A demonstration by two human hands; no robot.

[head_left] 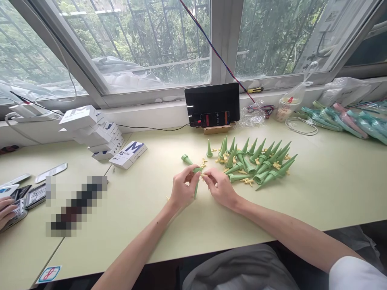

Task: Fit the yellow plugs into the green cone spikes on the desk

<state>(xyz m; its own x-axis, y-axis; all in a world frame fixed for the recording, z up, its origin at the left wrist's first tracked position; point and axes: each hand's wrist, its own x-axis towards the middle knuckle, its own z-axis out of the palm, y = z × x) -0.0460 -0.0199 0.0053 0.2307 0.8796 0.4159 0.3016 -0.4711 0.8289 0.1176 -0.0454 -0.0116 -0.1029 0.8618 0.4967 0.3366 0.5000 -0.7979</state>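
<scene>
My left hand (183, 187) is closed around a green plastic watering spike (196, 191), its tip pointing down below my fingers. My right hand (222, 190) pinches a small yellow valve (202, 175) against the side of that spike, near its wide end. Fingertips partly hide where the two parts meet. Just beyond my left hand another green spike (186, 159) lies on its side. To the right of my hands spreads a pile of green spikes (263, 165), some standing and some lying, with small yellow valves (248, 182) scattered among them.
A phone (215, 119) leans on a dark tablet (211, 98) by the window. White boxes (93, 131) are stacked at left. Another person's hand (6, 211) rests on devices at the far left. A bagged cup (288, 106) and coloured straps (341, 119) lie back right.
</scene>
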